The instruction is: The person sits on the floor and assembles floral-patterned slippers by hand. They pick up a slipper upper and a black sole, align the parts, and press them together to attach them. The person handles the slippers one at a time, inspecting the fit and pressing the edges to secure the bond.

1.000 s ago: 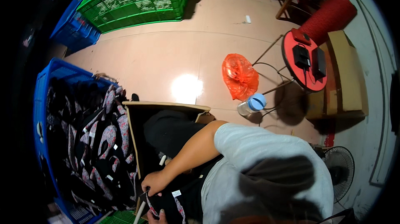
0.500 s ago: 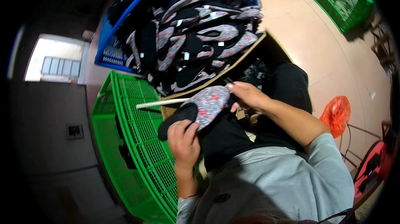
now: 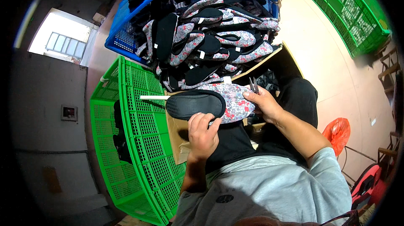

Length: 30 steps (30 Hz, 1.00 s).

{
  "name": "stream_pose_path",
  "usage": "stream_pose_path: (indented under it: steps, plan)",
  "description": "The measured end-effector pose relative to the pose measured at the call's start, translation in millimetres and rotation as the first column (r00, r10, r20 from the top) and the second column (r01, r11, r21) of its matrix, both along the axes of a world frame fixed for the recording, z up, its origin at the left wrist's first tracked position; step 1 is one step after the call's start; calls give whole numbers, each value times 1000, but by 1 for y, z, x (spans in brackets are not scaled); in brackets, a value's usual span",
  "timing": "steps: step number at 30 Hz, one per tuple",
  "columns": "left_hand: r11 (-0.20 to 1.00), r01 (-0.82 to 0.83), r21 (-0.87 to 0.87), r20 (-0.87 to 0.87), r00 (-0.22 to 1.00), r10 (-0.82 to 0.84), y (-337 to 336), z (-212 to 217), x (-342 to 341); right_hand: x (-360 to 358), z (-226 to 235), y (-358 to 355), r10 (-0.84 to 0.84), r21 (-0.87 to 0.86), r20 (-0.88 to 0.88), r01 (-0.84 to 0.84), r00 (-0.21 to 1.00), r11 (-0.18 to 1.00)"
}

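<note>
A slipper (image 3: 237,107) with a grey, red-flowered upper and a black footbed lies level between my hands, its toe to the right. My left hand (image 3: 203,135) is closed on its near edge, around the middle. At the toe, my right hand (image 3: 265,103) grips the upper with the thumb on top. The dark blades of small snips (image 3: 253,84) stick up from that same hand; their handles are hidden. A white tag (image 3: 227,80) shows at the slipper's far edge.
Beyond my hands, a blue crate (image 3: 120,41) overflows with similar slippers (image 3: 237,38). An open cardboard box (image 3: 179,135) stands below them. A green crate (image 3: 147,142) is at my left, another green crate (image 3: 336,11) at the far right. A red plastic bag (image 3: 338,132) hangs right.
The slipper has turned from tilted to nearly level, so its black footbed now faces up. Both hands have moved slightly right, still holding it. The whole view has shifted a little.
</note>
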<state>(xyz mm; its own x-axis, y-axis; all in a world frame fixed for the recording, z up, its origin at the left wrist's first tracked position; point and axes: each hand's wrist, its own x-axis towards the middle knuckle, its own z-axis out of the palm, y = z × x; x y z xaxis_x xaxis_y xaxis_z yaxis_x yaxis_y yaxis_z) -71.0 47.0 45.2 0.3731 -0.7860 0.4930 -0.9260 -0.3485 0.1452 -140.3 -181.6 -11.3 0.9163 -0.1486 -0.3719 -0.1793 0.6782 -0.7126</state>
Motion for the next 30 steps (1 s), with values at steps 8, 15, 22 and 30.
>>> stream_pose_path:
  steps: [8, 15, 22, 30]
  plan:
    - [958, -203, -204, -304, 943, 135, -43, 0, -3, -9, 5, -4, -200, -99, 222, 226, 954, 969]
    - [844, -366, -393, -905, -7, -425, -84, -42, 5, -23, 12, -20, -333, -438, 415, 507, 847, 743]
    - [779, -467, -418, -717, -357, -599, -99, -62, -13, -39, 18, -54, -34, -717, 417, 351, 908, 602]
    - [771, -566, -293, -680, -444, -584, -71, -60, -37, -38, 29, -61, 425, -838, 433, 182, 795, 514]
